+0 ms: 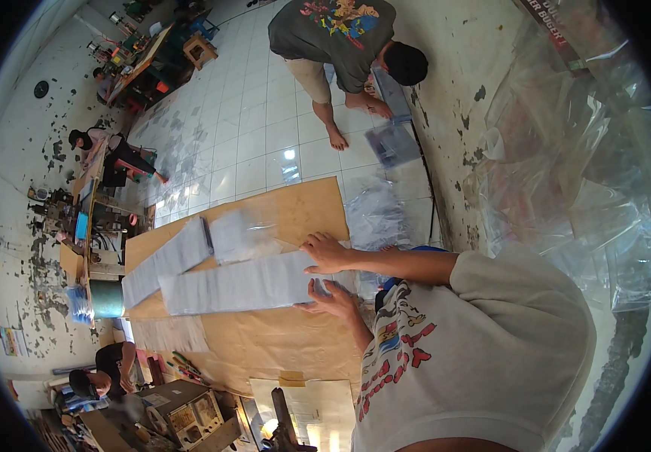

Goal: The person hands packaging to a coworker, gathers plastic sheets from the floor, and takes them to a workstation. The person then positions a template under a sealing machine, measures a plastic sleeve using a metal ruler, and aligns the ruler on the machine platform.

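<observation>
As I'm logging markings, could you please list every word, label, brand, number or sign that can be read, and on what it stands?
I won't copy wording, only locate it:
Dark package, upper right: pale lettering, partly cut off.
White shirt: red lettering.
Wall clock: too small to read.
Printed wall sheet: too small to read.
Machine panel, lower left: any labels too small to read.

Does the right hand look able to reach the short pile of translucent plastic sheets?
Probably yes: the right hand is near the short pile, and nothing visible blocks the way.
</observation>
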The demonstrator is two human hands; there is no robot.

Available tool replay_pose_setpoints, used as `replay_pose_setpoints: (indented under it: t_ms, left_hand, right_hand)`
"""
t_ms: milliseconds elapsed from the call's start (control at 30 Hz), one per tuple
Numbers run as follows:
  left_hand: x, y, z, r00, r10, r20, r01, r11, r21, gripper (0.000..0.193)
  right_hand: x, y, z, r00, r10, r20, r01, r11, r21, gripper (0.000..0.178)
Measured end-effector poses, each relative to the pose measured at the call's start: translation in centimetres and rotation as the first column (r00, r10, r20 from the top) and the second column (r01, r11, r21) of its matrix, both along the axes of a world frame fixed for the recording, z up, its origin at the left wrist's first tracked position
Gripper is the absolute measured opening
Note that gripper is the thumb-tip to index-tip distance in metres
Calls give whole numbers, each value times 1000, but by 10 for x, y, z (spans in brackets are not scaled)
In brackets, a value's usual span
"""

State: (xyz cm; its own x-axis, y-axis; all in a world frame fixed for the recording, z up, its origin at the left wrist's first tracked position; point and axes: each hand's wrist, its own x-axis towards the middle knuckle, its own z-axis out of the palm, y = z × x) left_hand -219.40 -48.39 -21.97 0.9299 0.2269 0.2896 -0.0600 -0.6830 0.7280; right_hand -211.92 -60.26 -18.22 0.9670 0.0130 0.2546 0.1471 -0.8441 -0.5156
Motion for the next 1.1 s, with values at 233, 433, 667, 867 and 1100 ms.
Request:
replay_pose_setpoints:
  t_ms: [233,433,667,867,1100]
  left_hand:
    - [-2,-6,6,998,17,64,-17,1000,6,46]
    - [-1,-10,2,994,64,89,-69,996,56,43]
    - [4,-16,0,989,130,65,-134,989,64,33]
    - [5,-22,6,981,181,74,-187,979,79,29]
    - [7,-28,9,964,264,22,-265,962,62,24]
  right_hand:
    - [0,-3,-2,1000,10,-1,-10,1000,28,65]
    - [0,-5,0,999,21,-36,-20,1000,22,65]
    - [3,-8,-3,1000,19,3,-19,999,34,63]
    - [5,-8,-3,1000,31,7,-31,999,27,60]
    - [6,-10,-1,993,70,-96,-68,997,30,63]
